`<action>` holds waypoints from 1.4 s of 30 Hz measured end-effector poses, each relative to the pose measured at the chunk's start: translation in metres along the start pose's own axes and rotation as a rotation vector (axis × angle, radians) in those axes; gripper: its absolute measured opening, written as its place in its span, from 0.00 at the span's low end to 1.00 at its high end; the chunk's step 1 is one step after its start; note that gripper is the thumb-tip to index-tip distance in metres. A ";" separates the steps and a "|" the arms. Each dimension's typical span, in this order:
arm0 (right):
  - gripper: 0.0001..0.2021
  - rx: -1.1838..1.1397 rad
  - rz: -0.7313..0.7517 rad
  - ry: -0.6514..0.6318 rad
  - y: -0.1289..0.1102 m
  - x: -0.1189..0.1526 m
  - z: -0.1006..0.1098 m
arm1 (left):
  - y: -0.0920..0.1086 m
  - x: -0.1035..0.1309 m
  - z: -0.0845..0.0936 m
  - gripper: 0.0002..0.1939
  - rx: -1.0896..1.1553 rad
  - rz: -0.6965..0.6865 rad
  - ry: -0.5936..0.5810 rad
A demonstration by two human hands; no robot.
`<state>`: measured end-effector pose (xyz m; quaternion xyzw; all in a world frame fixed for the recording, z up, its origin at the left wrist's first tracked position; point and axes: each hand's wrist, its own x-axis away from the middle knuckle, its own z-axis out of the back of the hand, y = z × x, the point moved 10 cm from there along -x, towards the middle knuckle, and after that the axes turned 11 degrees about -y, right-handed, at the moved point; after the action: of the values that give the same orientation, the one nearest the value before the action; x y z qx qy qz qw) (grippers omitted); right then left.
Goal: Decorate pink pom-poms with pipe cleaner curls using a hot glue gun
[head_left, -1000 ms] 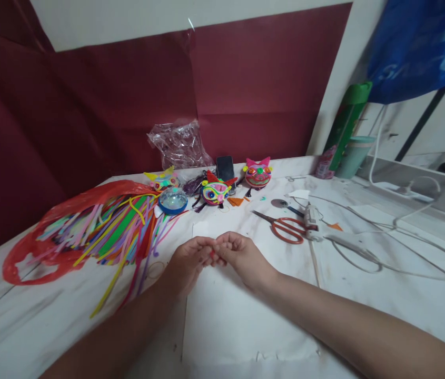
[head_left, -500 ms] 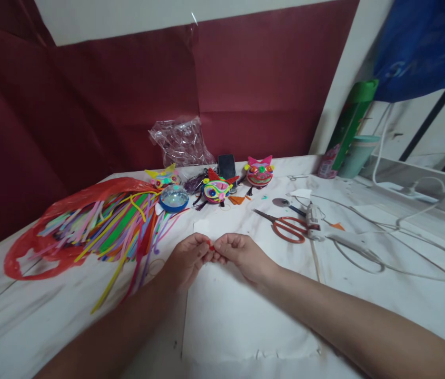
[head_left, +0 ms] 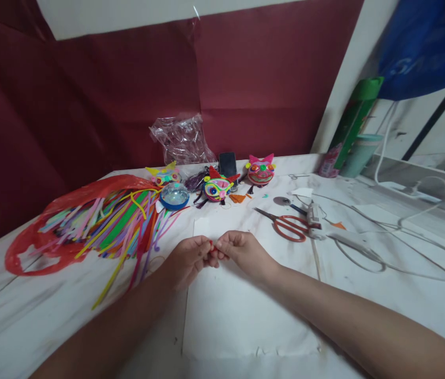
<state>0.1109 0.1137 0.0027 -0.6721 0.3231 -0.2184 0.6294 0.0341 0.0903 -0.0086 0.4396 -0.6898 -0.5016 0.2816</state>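
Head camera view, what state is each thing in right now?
Small red piece: pinched between the left hand and right hand.
Red plastic bag: open, multicolored thin strips spilling out.
Orange-handled metal scissors: lying flat, unheld.
White glue gun: lying on its side, unheld.
Black rectangular phone: screen dark.
White paper sheet: spread flat beneath the hands.

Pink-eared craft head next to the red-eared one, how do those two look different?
The pink-eared head has a green nose; the red-eared head has a pink one. The pink-eared head faces the camera fairly squarely, while the red-eared head, sitting nearer, is turned to one side. Both are brightly multicoloured.
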 end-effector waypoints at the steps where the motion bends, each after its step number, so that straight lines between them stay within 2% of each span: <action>1: 0.21 0.007 -0.005 -0.008 0.001 -0.001 -0.001 | 0.000 0.000 0.000 0.20 -0.001 0.005 0.002; 7: 0.22 0.072 0.001 0.021 0.002 -0.002 0.006 | 0.003 0.001 0.006 0.19 -0.011 0.029 0.063; 14: 0.15 0.078 -0.023 0.051 0.002 -0.002 0.009 | 0.002 0.004 0.014 0.16 -0.028 0.056 0.134; 20: 0.14 0.075 -0.005 0.080 -0.003 -0.002 0.014 | 0.002 0.003 0.023 0.18 -0.161 0.099 0.186; 27: 0.13 0.058 -0.001 0.117 -0.011 0.001 0.019 | 0.001 0.010 0.050 0.14 -0.560 0.271 0.323; 30: 0.13 0.061 0.001 0.139 -0.016 0.003 0.021 | 0.022 0.016 0.060 0.10 -0.808 0.247 0.461; 33: 0.12 0.078 0.026 0.172 -0.026 0.006 0.026 | 0.047 0.018 0.054 0.07 -1.053 0.178 0.525; 36: 0.11 0.095 0.064 0.194 -0.039 0.010 0.029 | 0.052 0.014 0.041 0.07 -1.237 0.181 0.455; 42: 0.12 0.113 0.144 0.214 -0.061 0.014 0.035 | 0.021 0.006 0.023 0.04 -1.428 0.304 0.140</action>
<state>0.1545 0.1285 0.0571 -0.5835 0.4231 -0.2609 0.6422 0.0054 0.0973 0.0032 0.0794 -0.2285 -0.7549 0.6096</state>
